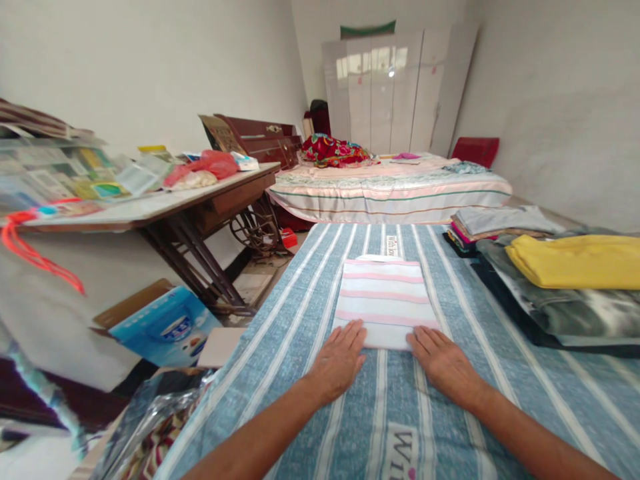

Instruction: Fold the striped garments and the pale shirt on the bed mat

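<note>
We have the cloth (383,293) folded flat on the sheet (300,320), straight ahead of us and reaching away from both hands. Our left hand (337,363) rests at its near left corner and our right hand (445,367) at its near right corner, so neither is clearly closer to it. We keep both palms down with fingers stretched forward onto the near edge, spread apart from each other across its width and clamped on nothing; whether the right thumb tucks under the edge, we cannot tell. The cloth's pink stripes run left to right, across our reach, while the sheet's white stripes run away from us. At this slant we cannot say which side is longer. The clothes (580,307) lie stacked to the right, apart from the cloth and nearer our right hand.
</note>
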Available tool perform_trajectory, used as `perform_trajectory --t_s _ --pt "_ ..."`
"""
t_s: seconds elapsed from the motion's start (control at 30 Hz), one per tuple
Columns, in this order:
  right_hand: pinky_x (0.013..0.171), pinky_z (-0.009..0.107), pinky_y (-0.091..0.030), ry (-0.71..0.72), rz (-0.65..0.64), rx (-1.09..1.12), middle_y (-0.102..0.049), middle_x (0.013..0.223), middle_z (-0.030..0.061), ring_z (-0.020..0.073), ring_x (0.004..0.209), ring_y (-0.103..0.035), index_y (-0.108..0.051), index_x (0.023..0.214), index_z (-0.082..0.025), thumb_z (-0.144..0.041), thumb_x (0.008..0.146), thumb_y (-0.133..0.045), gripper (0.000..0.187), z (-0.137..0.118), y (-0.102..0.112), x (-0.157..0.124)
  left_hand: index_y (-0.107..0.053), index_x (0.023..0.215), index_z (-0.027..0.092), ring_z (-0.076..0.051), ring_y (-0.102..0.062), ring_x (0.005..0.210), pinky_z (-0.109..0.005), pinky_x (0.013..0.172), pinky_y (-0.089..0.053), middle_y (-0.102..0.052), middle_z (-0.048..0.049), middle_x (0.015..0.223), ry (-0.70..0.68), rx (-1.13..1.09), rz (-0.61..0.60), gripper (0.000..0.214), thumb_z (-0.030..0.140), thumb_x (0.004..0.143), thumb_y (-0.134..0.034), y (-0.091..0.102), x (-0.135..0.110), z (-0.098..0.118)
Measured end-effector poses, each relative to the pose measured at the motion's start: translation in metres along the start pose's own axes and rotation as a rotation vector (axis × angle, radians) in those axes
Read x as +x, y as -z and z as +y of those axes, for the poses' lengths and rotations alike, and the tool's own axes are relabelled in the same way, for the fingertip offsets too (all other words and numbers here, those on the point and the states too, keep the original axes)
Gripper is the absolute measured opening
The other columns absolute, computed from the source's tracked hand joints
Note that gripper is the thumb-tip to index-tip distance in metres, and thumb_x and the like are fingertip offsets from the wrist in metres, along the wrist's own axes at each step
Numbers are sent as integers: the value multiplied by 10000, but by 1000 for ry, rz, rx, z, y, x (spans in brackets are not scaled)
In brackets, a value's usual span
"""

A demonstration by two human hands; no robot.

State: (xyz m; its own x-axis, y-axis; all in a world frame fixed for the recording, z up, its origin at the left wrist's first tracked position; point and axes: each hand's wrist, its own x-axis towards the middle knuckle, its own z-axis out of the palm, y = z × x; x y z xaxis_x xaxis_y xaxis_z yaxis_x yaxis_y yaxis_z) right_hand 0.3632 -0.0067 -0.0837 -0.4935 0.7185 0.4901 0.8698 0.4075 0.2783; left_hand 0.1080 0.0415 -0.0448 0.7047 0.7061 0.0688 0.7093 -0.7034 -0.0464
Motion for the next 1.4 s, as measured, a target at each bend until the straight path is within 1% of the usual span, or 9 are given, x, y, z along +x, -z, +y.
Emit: perform_trajectory --t_s 0.23,0.4,0.53,0.67,0.77,0.97,1.1,1.27,1.4 --pt "827 336 -445 12 -24 -29 -625 1043 133 242 961 -573 -574 1081 -93 -22 778 -500 320 -2 9 6 -363 1348 139 -212 -303 1339 -402 1075 -306 -322 -115 1464 -7 20 -26 441 227 916 -394 1 1 -2" --pt "743 328 -427 -72 -204 -3 -621 954 110 232 876 -573 -581 1007 -134 -45 805 -477 243 -4 25 20 -402 1307 103 -250 -371 1295 -413 1040 -333 -397 -156 1408 -23 97 -62 451 77 858 -379 15 4 4" --pt "718 315 -399 -141 -294 78 -613 896 76 209 812 -565 -573 982 -158 -38 802 -458 245 0 34 32 -473 1193 101 -254 -499 1149 -405 934 -412 -526 -157 1250 -22 138 -111 407 21 805 -382 31 9 12" --pt "741 317 -382 -152 -283 102 -607 906 73 210 833 -553 -570 982 -164 -55 813 -453 233 3 33 33 -492 1109 92 -247 -561 978 -380 807 -465 -568 -147 1090 -8 145 -147 349 35 772 -422 35 17 15" --pt "750 318 -382 -141 -263 80 -603 938 81 210 850 -547 -558 1038 -160 -57 820 -454 262 0 29 28 -486 1099 86 -253 -561 932 -387 791 -462 -561 -148 1063 -12 162 -127 351 52 752 -449 30 19 13" --pt "774 355 -398 -171 -257 -13 -582 1018 121 244 942 -520 -539 1093 -145 -48 841 -400 303 -9 24 32 -474 1097 108 -251 -554 935 -403 817 -439 -557 -135 1019 -55 127 -92 324 35 789 -404 31 18 9" --pt "817 365 -393 -204 -256 -15 -578 1041 134 249 984 -498 -557 1069 -136 -51 837 -398 294 -7 21 39 -454 1123 123 -243 -550 919 -372 756 -456 -548 -110 1025 -19 154 -124 409 -20 743 -408 38 22 13" --pt "846 358 -384 -203 -253 37 -581 1051 128 240 984 -502 -559 1088 -133 -43 813 -421 321 -5 19 36 -489 1055 119 -251 -527 935 -378 761 -455 -546 -111 1026 8 164 -145 347 4 733 -431 37 27 14" --pt "853 358 -391 -224 -239 39 -585 1067 128 240 1000 -510 -552 1118 -126 -26 802 -423 356 -7 16 33 -486 1115 105 -251 -516 953 -392 820 -437 -560 -119 1046 -15 150 -64 369 21 765 -406 30 25 4"
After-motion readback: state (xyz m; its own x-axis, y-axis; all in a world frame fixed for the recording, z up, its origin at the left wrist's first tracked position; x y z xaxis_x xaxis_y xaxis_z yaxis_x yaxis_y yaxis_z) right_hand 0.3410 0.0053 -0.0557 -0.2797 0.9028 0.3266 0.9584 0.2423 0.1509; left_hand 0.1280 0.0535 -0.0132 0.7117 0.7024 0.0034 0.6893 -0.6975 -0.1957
